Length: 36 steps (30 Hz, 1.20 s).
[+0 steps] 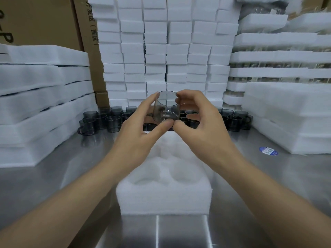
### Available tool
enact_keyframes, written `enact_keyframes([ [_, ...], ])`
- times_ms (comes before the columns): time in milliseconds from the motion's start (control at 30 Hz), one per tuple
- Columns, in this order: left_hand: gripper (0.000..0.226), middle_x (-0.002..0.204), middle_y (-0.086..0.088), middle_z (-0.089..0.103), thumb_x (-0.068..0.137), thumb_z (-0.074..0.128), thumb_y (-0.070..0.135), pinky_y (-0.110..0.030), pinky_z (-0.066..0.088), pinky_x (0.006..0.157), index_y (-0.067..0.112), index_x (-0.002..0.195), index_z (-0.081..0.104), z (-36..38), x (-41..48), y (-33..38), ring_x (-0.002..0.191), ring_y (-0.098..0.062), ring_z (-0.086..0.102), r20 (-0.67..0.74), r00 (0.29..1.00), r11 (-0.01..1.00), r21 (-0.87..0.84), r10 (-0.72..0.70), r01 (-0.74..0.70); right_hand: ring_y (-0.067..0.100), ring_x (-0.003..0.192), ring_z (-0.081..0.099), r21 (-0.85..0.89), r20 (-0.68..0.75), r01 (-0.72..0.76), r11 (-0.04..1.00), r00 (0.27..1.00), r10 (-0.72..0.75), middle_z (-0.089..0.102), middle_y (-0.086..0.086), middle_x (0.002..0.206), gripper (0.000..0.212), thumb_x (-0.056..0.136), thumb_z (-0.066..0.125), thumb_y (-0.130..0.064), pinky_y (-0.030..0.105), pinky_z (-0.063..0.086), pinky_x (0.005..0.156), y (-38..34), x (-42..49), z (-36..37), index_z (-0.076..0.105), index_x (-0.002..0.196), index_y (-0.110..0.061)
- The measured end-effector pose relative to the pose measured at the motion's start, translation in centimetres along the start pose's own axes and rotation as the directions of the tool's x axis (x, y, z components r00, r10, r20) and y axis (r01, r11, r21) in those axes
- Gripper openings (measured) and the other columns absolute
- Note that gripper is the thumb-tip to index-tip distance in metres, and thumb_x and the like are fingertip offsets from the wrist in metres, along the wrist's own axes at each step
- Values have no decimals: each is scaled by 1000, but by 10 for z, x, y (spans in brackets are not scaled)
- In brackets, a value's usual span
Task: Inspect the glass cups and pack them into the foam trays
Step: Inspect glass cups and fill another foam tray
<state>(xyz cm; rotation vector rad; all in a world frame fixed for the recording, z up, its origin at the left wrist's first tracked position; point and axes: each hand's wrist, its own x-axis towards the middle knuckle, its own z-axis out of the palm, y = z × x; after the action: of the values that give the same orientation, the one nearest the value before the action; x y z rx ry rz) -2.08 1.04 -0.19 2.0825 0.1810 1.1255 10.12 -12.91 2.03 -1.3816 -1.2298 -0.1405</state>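
A smoky grey glass cup (165, 106) is held up in front of me, tilted with its mouth facing away and up. My left hand (138, 129) grips it from the left, thumb under its base and fingers on its wall. My right hand (198, 126) holds it from the right, fingers curled round the rim side and thumb at the base. Below my hands a white foam tray (163, 199) with round pockets lies on the steel table; the pockets I can see hold nothing. Several more grey cups (100, 120) stand in a row at the table's back.
Flat foam sheets (41, 97) are stacked at left, and foam trays (286, 108) at right. A wall of foam blocks (161, 51) rises behind the cups, with cardboard boxes (35, 20) at back left. A blue sticker (268, 151) lies on the steel table (250, 176).
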Motion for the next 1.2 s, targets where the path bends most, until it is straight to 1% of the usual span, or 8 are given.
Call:
enact_keyframes([
  [267, 59, 133, 13, 70, 87, 77, 51, -35, 50, 73, 52, 142, 55, -3, -1, -1, 107, -12, 73, -9, 1000, 999, 29, 22, -21, 11, 124, 52, -321, 60, 251, 913, 968, -245, 59, -12, 129, 58, 84, 76, -18, 18, 39, 106, 9, 0, -3, 61, 140, -25],
  [433, 52, 128, 16, 76, 97, 73, 51, -50, 59, 87, 44, 144, 52, -2, 0, 1, 109, -20, 73, 12, 1000, 998, -66, -9, 10, 2, 125, 57, -70, 13, 10, 998, 1000, -9, 60, -19, 130, 50, 91, 68, -47, 20, 45, 101, 9, -1, -5, 55, 139, -45],
  [533, 54, 123, 21, 76, 101, 69, 50, -34, 50, 76, 43, 150, 48, -1, 0, -1, 111, -11, 73, 33, 998, 996, -74, -54, 57, 15, 98, 70, 110, 63, -98, 989, 994, 91, 69, -4, 112, 38, 95, 77, -40, 30, 56, 89, 10, 2, -7, 63, 130, -46],
  [667, 63, 122, 19, 77, 100, 66, 54, -22, 49, 78, 43, 158, 44, -2, 0, 1, 112, -5, 72, 58, 994, 991, -94, -90, 95, 16, 85, 71, 163, 2, -103, 981, 995, 104, 66, -13, 91, 40, 86, 88, -37, 23, 57, 78, 10, 3, -3, 68, 121, -44],
  [833, 56, 114, 12, 79, 95, 60, 53, -24, 51, 79, 42, 150, 53, -4, 3, 2, 109, -5, 73, 61, 988, 966, -210, -139, 149, 17, 79, 69, 150, -9, -32, 988, 999, 33, 62, -3, 87, 45, 79, 94, -35, 21, 53, 70, 11, -2, 4, 67, 115, -38],
  [1000, 38, 110, 13, 81, 89, 70, 51, -5, 49, 74, 37, 124, 69, -5, 6, 3, 102, 2, 74, 35, 989, 960, -237, -143, 147, 10, 97, 71, 50, 57, -13, 999, 998, 10, 65, -16, 96, 57, 84, 90, -25, 20, 54, 78, 20, -5, 9, 60, 129, -44],
  [1100, 33, 111, 17, 81, 92, 70, 53, -11, 51, 75, 38, 121, 69, -11, 8, -6, 107, 6, 72, -4, 978, 945, -258, -210, 202, -1, 115, 57, -237, 76, -70, 969, 993, 90, 60, -21, 115, 67, 90, 80, -31, 17, 45, 94, 30, -4, 3, 46, 146, -46],
  [1200, 31, 113, 16, 80, 96, 76, 43, -24, 49, 82, 32, 125, 71, -14, 10, -19, 106, 4, 73, -58, 958, 931, -262, -280, 256, 5, 114, 57, -381, 141, -206, 901, 951, 277, 61, -18, 120, 52, 95, 69, -27, 28, 45, 98, 37, -2, -2, 54, 143, -37],
])
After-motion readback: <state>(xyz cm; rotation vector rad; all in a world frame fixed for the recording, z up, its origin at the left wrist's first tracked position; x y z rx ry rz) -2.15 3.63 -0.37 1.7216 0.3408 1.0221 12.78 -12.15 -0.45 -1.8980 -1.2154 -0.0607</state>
